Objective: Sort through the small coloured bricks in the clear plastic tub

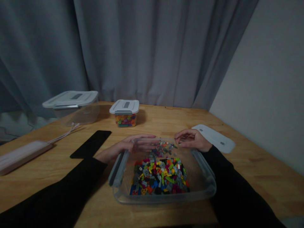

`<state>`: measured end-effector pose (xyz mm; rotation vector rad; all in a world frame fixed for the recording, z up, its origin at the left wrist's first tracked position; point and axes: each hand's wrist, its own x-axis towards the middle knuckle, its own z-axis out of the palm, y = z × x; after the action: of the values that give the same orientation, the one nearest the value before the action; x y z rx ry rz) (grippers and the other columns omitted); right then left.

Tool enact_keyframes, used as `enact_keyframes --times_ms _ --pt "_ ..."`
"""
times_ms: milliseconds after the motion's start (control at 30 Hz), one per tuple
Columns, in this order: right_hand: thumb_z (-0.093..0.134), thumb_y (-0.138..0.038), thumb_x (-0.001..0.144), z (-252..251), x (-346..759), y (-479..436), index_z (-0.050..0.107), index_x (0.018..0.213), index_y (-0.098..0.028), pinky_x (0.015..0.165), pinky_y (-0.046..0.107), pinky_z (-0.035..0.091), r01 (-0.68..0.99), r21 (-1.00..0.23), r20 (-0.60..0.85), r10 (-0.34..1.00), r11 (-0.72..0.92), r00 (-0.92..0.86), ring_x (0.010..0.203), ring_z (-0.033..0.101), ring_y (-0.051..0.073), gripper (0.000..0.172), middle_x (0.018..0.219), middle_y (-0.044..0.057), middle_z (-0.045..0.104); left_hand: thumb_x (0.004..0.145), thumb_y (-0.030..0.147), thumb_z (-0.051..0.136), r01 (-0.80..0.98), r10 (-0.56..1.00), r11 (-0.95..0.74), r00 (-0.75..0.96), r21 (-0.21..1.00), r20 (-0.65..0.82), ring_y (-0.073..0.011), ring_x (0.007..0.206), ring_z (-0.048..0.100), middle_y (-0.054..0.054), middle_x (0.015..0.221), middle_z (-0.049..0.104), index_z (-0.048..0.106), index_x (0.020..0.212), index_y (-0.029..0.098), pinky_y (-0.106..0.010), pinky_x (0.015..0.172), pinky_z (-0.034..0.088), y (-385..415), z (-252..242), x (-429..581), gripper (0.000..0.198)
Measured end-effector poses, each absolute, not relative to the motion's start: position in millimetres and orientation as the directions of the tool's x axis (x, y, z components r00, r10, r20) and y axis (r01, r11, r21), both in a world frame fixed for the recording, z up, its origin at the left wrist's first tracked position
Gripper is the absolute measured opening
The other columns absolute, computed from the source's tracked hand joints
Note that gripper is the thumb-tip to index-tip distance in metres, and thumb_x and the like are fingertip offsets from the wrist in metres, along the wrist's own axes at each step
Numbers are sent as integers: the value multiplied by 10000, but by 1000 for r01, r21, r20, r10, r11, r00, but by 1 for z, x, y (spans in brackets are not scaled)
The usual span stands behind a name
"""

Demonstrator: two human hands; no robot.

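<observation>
A clear plastic box (163, 199) full of mixed toy bricks (161, 177) stands in front of me on the wooden table. My left hand (140, 144) reaches round its far left corner, fingers stretched out flat and partly seen through the box wall. More loose bricks (165, 147) lie on the table just behind the box, between my hands. At the far right corner, my right hand (193, 139) has its fingers curled together near these bricks. A tiny dark bit shows by its fingertips, too small to name.
A white lid (215, 137) lies flat at the right. Toward the back left are a small lidded box of bricks (124, 114) and a larger lidded clear box (76, 109). A black phone-like slab (91, 145) and a pale power strip (26, 153) with a cable lie left.
</observation>
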<state>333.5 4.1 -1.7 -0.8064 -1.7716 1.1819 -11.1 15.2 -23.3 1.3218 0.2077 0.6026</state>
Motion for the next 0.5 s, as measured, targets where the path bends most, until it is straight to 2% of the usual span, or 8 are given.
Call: enact_keyframes --times_ms 67,167,233,333,367,500 --pt "958 -376 648 -3 333 5 793 1012 -209 933 365 595 20 -938 299 838 346 -456 951 763 200 433 987 67 813 688 102 561 -297 518 129 834 946 191 -384 1469 461 -108 1572 546 595 1475 193 -583 1269 205 15 -23 -11 792" --pt "890 -416 759 -8 334 14 786 1049 -211 942 369 582 9 -935 325 864 355 -386 1006 748 198 371 1066 83 804 687 106 574 -290 509 140 841 947 183 -387 1471 457 -106 1583 533 579 1488 197 -582 1268 205 17 -25 -11 806" --pt "829 -459 821 -17 338 25 778 1099 -206 918 365 582 104 -924 322 897 367 -302 1017 735 199 379 1125 97 789 679 107 569 -285 508 131 842 949 183 -390 1467 460 -115 1578 536 573 1493 191 -581 1264 210 19 -26 -11 819" --pt "798 -521 821 -39 348 47 759 1195 -200 907 397 587 398 -823 294 903 406 -313 965 728 215 494 1151 107 772 658 125 579 -288 501 107 842 952 198 -396 1454 474 -128 1556 560 576 1492 179 -572 1249 244 23 -29 -11 836" --pt "818 -540 784 -48 352 53 766 1189 -213 919 416 586 492 -743 300 883 454 -362 962 725 227 523 1125 100 773 649 129 586 -286 500 103 843 953 198 -398 1452 475 -128 1555 561 576 1494 181 -570 1245 252 24 -29 -11 847" --pt "991 -480 465 -82 359 66 806 1103 -207 1042 523 521 555 -656 336 856 512 -393 1118 669 341 719 1143 132 740 647 153 617 -248 514 108 843 963 160 -408 1433 497 -101 1531 590 629 1455 218 -555 1235 289 21 -22 -10 811"
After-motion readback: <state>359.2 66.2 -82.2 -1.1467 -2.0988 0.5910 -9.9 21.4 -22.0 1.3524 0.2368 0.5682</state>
